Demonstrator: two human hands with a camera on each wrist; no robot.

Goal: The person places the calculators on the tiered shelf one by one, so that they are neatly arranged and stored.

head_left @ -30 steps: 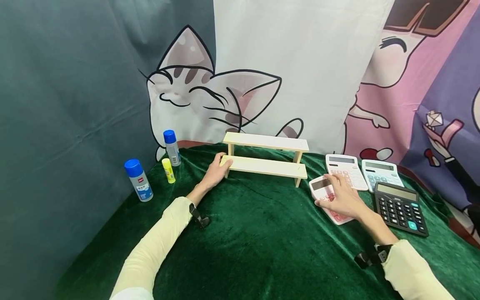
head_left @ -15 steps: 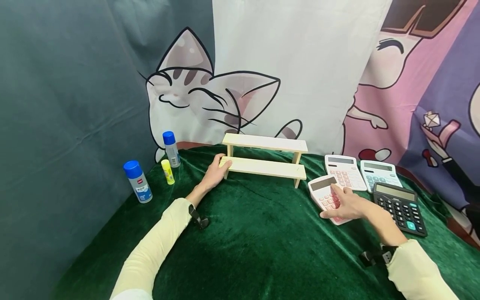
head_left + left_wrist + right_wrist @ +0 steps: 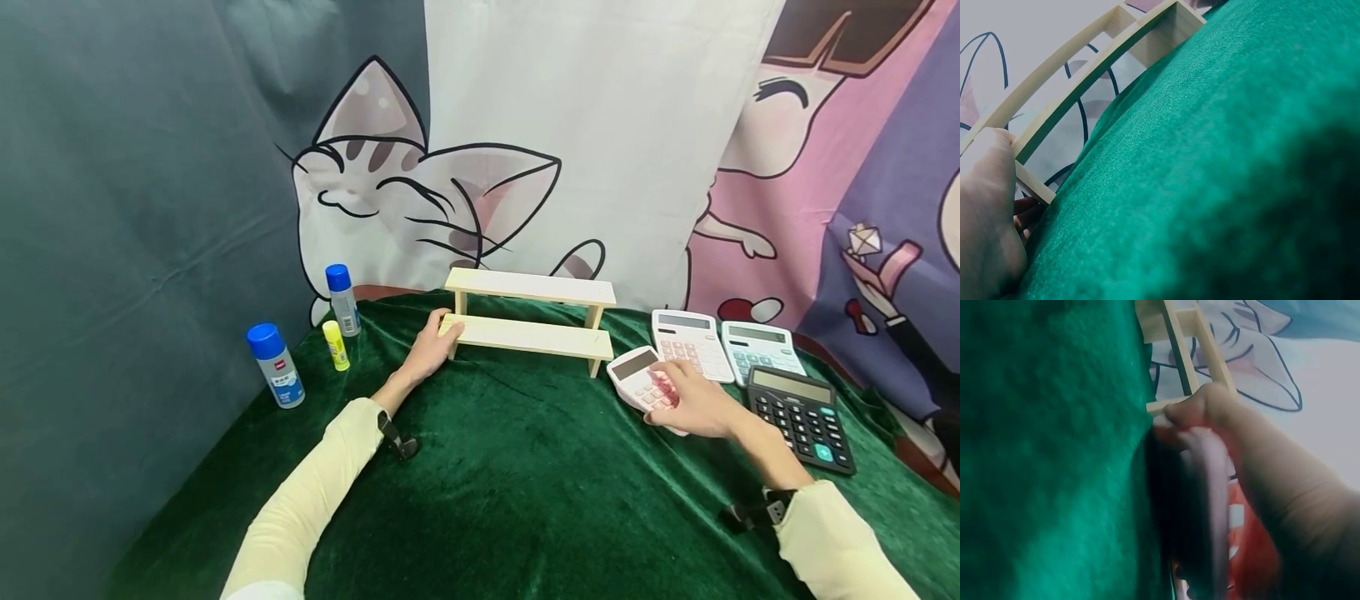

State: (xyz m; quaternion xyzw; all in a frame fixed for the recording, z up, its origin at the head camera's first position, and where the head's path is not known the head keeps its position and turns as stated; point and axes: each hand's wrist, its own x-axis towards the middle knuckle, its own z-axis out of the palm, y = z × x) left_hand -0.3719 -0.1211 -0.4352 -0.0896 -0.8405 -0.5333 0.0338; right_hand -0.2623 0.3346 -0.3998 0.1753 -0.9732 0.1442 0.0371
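Observation:
A two-tier pale wooden rack (image 3: 525,335) stands on the green cloth in the head view. My left hand (image 3: 431,346) holds the left end of its lower board, thumb on top; the left wrist view shows curled fingers (image 3: 1025,219) under that end. In front of the rack's right side, my right hand (image 3: 699,404) grips a white-and-pink calculator (image 3: 634,372) by its lower part, covering many of its keys. From the right wrist, the calculator (image 3: 1213,487) is blurred and tilted over the cloth, with my thumb at its edge.
At the right lie another pink calculator (image 3: 693,346), a light-blue one (image 3: 761,346) and a black one (image 3: 801,421). On the left stand two blue-capped bottles (image 3: 283,379) (image 3: 343,304) and a yellow glue stick (image 3: 336,346). A printed cartoon curtain (image 3: 600,108) hangs behind.
My right hand has shifted down the front pink calculator and taken hold of its lower part; the calculator has moved slightly left and tilted. My left hand stays on the rack.

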